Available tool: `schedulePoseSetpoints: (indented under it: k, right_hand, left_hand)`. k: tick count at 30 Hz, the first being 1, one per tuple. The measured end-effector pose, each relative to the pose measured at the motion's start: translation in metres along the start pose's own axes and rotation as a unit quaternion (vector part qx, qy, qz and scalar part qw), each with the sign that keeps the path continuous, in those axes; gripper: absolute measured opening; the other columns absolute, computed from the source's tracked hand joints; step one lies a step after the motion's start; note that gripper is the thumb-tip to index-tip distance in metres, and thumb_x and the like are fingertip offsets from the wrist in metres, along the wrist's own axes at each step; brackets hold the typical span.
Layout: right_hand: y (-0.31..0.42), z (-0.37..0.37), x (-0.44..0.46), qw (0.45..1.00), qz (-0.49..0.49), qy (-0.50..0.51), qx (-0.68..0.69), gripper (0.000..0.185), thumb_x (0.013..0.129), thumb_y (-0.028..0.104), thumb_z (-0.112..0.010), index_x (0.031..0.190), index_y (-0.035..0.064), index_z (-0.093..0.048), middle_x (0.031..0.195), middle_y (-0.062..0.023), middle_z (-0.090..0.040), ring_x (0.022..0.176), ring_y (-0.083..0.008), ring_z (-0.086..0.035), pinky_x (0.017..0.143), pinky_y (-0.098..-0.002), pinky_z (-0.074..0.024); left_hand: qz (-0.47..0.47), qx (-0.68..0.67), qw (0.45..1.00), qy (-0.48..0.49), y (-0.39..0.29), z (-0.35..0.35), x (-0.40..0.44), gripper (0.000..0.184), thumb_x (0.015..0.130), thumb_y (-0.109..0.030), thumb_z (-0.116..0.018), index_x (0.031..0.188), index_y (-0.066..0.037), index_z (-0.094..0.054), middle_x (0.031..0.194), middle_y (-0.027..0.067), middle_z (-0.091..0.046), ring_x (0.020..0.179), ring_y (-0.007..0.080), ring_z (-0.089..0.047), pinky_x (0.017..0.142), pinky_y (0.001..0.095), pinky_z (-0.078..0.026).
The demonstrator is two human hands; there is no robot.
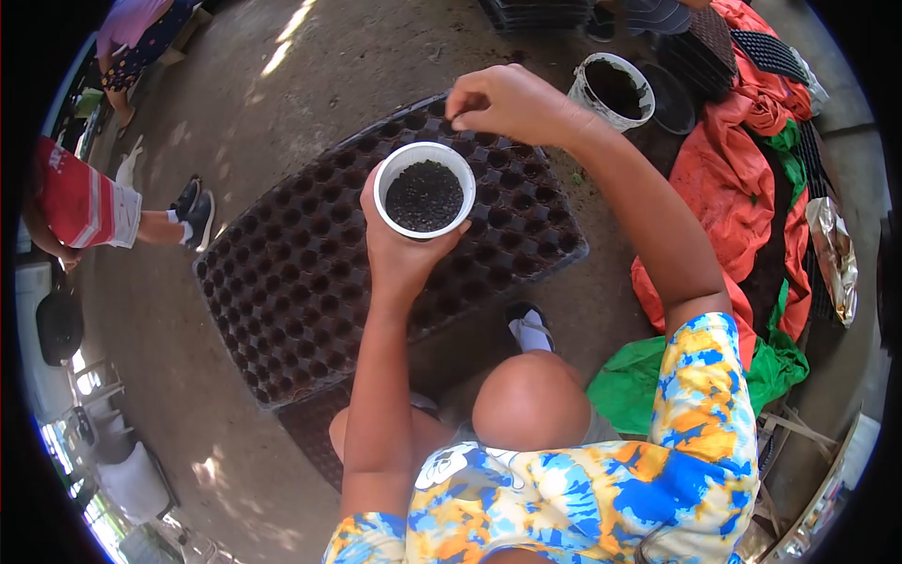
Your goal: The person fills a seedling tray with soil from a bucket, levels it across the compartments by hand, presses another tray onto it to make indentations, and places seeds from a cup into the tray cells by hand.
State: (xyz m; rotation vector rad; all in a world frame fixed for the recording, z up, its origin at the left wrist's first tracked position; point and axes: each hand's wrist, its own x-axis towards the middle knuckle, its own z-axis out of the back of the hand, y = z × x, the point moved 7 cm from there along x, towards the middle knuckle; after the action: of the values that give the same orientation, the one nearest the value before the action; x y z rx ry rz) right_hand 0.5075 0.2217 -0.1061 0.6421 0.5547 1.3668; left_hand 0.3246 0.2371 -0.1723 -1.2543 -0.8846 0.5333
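A white cup [424, 190] with dark, grainy contents is held in my left hand [404, 249], whose fingers wrap round its side. Beneath it lies a large dark seedling tray [310, 273] with rows of round cells holding dark soil. My right hand [498, 101] is over the tray's far edge, to the upper right of the cup, its fingers curled and pinched together. What they hold, if anything, is too small to make out.
A white bucket [613, 91] of dark soil stands beyond my right forearm. Red sheeting [719, 179] and green sheeting [629, 385] lie at the right. A person in red [85, 202] is at the left; others show at the top. Black trays [536, 13] are stacked at the top.
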Motion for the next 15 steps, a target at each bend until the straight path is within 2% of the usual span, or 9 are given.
schedulePoseSetpoints:
  k: [1,6,10,13,15]
  right_hand:
    - [-0.020,0.000,0.003,0.999,-0.041,0.005,-0.032,0.017,0.078,0.014,-0.069,0.091,0.0028,-0.067,0.082,-0.0078,-0.069,0.077,-0.0150,-0.065,0.071,-0.0301,-0.0493]
    - [-0.084,-0.016,0.002,0.993,-0.094,0.027,-0.062,0.019,0.076,0.014,-0.071,0.091,0.0025,-0.069,0.081,-0.0078,-0.069,0.075,-0.0154,-0.064,0.071,-0.0298,-0.0491]
    - [-0.091,-0.016,-0.004,0.992,-0.118,0.028,-0.035,0.018,0.075,0.013,-0.072,0.089,0.0026,-0.070,0.079,-0.0074,-0.069,0.074,-0.0152,-0.063,0.070,-0.0298,-0.0489]
    - [-0.095,-0.017,-0.005,0.991,-0.126,0.031,-0.011,0.015,0.074,0.012,-0.072,0.087,0.0046,-0.070,0.078,-0.0044,-0.070,0.068,-0.0131,-0.062,0.062,-0.0300,-0.0487]
    - [-0.096,-0.017,-0.004,0.989,-0.140,0.043,-0.004,0.017,0.075,0.012,-0.072,0.089,0.0032,-0.070,0.078,-0.0054,-0.069,0.071,-0.0130,-0.062,0.067,-0.0291,-0.0487]
  left_hand:
    - [-0.008,-0.001,1.000,-0.006,0.001,0.003,0.001,0.096,0.055,-0.007,-0.087,0.133,-0.001,-0.032,0.125,0.0111,-0.051,0.115,0.0201,-0.052,0.100,0.0333,-0.041]
    - [-0.012,-0.001,1.000,-0.021,-0.003,0.013,0.006,0.096,0.055,-0.005,-0.087,0.134,-0.001,-0.031,0.124,0.0117,-0.050,0.115,0.0207,-0.051,0.100,0.0335,-0.040]
    - [-0.008,0.004,1.000,-0.026,-0.008,0.016,0.008,0.097,0.055,-0.004,-0.086,0.134,0.000,-0.030,0.124,0.0118,-0.050,0.115,0.0208,-0.051,0.101,0.0335,-0.040]
    - [-0.009,0.000,1.000,-0.027,-0.008,0.018,0.008,0.097,0.056,-0.004,-0.086,0.134,0.000,-0.030,0.125,0.0118,-0.049,0.116,0.0208,-0.051,0.101,0.0335,-0.040]
    - [-0.007,0.004,1.000,-0.025,-0.009,0.017,0.008,0.097,0.056,-0.003,-0.086,0.135,0.000,-0.029,0.125,0.0118,-0.049,0.116,0.0208,-0.051,0.101,0.0333,-0.040]
